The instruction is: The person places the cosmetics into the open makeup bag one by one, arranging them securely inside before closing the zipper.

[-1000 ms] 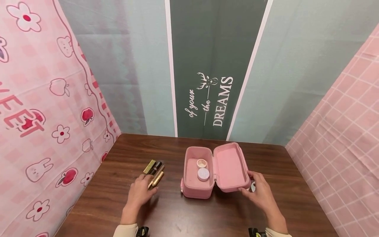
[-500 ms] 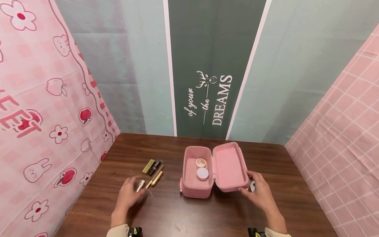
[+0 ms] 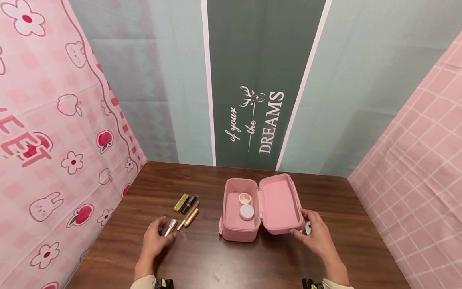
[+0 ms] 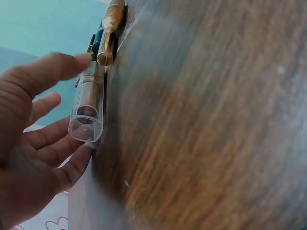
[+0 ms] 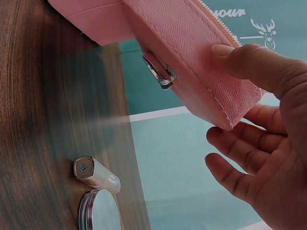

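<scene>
Left hand [image 3: 154, 239]: half-curled around a clear-capped lipstick [image 3: 171, 227] on the table [image 3: 223, 267]; firmness of hold cannot be told. Right hand [image 3: 318, 233]: thumb and fingers gripping a corner of the open lid [image 3: 279, 204]. One pink case [image 3: 240, 235], upright, holding two round pots [image 3: 247, 212] side by side. Near the lipstick: gold tube [image 3: 191, 217], black tube [image 3: 188, 205], gold box [image 3: 181, 202]. By the lid, right wrist view: square-ended tube [image 5: 97, 175], round compact [image 5: 100, 213].
</scene>
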Tool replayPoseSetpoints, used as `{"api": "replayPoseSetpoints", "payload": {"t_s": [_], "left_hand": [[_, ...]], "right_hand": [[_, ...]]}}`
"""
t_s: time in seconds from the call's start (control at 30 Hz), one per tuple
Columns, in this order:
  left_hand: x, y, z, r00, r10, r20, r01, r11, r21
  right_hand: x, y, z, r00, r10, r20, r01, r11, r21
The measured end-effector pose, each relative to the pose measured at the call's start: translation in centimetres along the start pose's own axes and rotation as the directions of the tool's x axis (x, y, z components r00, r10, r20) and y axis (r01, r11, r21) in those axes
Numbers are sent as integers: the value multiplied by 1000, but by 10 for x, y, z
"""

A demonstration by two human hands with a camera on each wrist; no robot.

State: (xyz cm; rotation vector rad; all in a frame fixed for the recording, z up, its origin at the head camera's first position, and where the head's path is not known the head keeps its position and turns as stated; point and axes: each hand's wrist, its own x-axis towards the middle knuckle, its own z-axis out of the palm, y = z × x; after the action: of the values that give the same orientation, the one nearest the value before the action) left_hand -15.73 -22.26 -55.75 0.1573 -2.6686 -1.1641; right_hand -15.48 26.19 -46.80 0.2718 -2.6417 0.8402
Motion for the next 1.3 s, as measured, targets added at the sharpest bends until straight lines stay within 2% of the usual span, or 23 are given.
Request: {"api": "replayPoseSetpoints", "payload": {"t_s": [0.13,0.23,0.5,0.83,1.3], "left_hand": [[-4,-3,-2,998,-59,18,59,998,20],[-5,-5,-3,996,-80,35,79,996,35],[-4,-5,-3,996,-80,39,78,996,49],[-2,-3,-3,996,-83,42,79,994,75],[0,-2,1,995,-91,38,88,993,74]], "right_hand": [[-2,-1,1,1000,5,10,-5,1000,8],[-3,-1,1,1000,5,10,-6,1000,17],[-3,-2,3,1000,19,10,-19,999,26],[0,-1,6,1000,-21,-22,21,1000,10],[1,1,7,1000,-8,-10,8,1000,16]]}}
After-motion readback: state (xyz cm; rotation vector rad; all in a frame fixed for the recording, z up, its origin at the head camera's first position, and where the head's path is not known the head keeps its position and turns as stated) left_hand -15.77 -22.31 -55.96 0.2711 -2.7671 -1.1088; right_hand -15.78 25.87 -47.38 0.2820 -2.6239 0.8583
